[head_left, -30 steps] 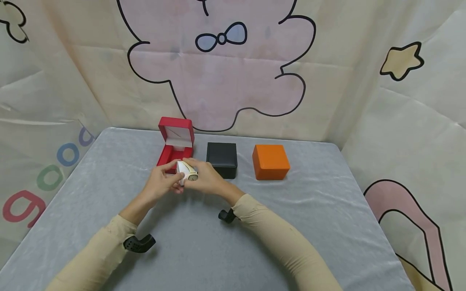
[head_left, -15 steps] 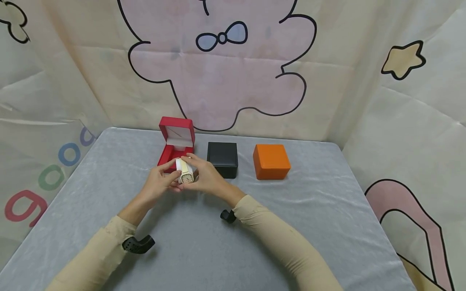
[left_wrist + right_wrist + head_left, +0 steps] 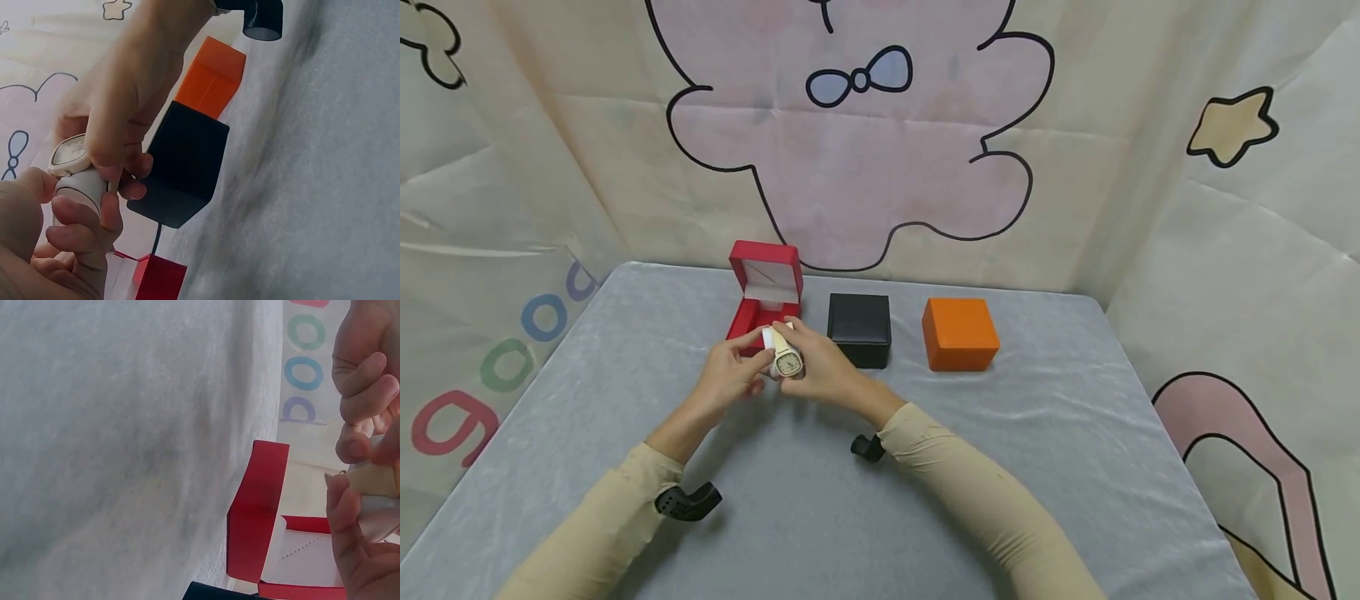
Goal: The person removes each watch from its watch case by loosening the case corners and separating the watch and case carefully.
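Both hands meet over the front of an open red watch box [image 3: 765, 257], holding a wristwatch [image 3: 788, 363] with a cream strap and a white cushion. My left hand [image 3: 726, 373] grips the white cushion [image 3: 84, 185] between thumb and fingers. The right hand [image 3: 829, 367] pinches the watch by its strap and case, dial turned towards me. In the left wrist view the dial stands above the cushion's rounded end, and the strap lies along it. Fingers hide part of the strap, so I cannot tell whether it is fastened.
A closed black box [image 3: 859, 329] stands right of the red one, and a closed orange box [image 3: 960, 335] stands farther right. Grey cloth covers the table [image 3: 880, 500]. Printed curtains [image 3: 1105, 167] hang behind and on both sides.
The watch has turned between the hands: its dial first faced more to the right, then towards me, and now tilts slightly right. The fingers have shifted slightly; the boxes have not moved.
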Demonstrator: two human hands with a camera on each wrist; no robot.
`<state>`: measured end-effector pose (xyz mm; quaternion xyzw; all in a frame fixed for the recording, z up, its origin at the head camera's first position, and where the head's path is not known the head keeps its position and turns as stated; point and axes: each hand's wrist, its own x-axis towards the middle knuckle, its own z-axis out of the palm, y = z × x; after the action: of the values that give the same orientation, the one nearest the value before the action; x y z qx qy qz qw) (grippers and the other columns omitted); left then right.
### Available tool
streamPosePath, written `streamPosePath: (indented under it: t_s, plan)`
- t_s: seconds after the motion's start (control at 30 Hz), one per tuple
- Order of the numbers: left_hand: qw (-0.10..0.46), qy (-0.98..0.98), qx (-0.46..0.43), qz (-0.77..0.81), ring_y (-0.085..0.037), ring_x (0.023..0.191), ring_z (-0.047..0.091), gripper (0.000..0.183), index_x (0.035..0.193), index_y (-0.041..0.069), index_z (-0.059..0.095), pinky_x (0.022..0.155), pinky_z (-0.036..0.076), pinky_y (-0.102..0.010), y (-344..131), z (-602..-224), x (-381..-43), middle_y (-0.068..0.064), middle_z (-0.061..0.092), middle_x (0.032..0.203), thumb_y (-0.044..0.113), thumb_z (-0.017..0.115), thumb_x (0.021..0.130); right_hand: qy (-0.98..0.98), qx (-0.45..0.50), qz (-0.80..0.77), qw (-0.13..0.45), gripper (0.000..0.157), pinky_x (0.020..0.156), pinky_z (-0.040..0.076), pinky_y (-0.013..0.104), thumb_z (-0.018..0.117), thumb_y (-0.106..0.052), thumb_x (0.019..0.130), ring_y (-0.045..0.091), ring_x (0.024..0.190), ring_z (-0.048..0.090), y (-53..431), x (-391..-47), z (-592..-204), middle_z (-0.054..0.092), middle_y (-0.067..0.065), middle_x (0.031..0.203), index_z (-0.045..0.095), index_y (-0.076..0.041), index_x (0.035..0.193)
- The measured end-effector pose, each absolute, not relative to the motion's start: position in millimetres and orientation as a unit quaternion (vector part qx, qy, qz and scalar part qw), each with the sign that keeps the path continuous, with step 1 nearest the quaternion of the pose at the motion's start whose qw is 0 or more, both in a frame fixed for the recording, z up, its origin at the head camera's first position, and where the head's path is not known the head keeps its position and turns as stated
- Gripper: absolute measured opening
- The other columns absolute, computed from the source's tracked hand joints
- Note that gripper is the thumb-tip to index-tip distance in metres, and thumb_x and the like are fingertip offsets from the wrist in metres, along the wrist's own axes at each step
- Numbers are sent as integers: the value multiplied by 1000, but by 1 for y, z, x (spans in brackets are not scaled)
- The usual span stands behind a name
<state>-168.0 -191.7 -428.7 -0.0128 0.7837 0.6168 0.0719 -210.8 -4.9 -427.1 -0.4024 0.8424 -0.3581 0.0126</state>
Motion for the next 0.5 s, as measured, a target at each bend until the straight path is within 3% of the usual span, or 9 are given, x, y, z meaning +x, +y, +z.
streamPosePath:
  t_s: [0.2, 0.4, 0.5]
  plan:
    - [63, 780, -18, 622, -10, 43, 45, 64, 156, 4, 36, 44, 38, -22, -191, -429, -168, 10, 49, 51, 21, 62, 100, 839, -382, -384, 47, 80, 84, 49, 16, 71, -4, 84, 20, 119, 55, -6, -209, -429, 36, 16, 161, 38, -7, 156]
    - [63, 767, -29, 638, -7, 43, 45, 64, 156, 6, 36, 44, 37, -21, -191, -425, -167, 9, 55, 56, 24, 61, 101, 828, -365, -426, 12, 76, 81, 51, 18, 73, -5, 83, 25, 130, 53, -6, -208, -436, 34, 19, 162, 43, -9, 153]
    - [68, 768, -41, 636, -7, 44, 45, 64, 157, 6, 36, 44, 38, -20, -192, -424, -167, 8, 61, 62, 27, 61, 101, 827, -358, -433, 0, 74, 79, 52, 16, 74, -5, 84, 24, 143, 46, -7, -208, -441, 37, 17, 162, 45, -10, 152]
